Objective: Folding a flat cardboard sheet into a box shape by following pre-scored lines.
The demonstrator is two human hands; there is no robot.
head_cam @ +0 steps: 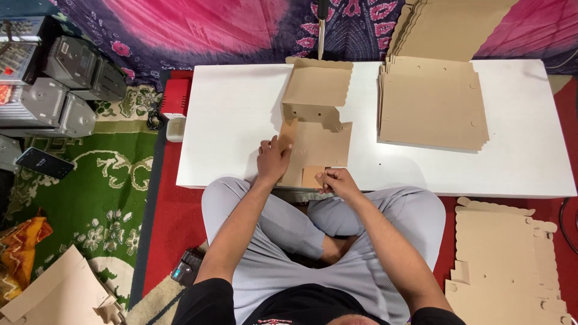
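Observation:
A brown cardboard box blank (317, 129) lies partly folded on the white low table (235, 120), its far lid flap raised. My left hand (274, 159) presses on the blank's left side flap, fingers bent over its edge. My right hand (338, 180) pinches the small front flap at the table's near edge. I sit cross-legged in grey trousers, knees under the table edge.
A stack of flat cardboard blanks (430, 108) lies on the table's right half. More blanks lie on the floor at right (509, 265) and bottom left (57, 295). Grey machines (60, 84) and a phone (45, 162) sit on the green rug at left.

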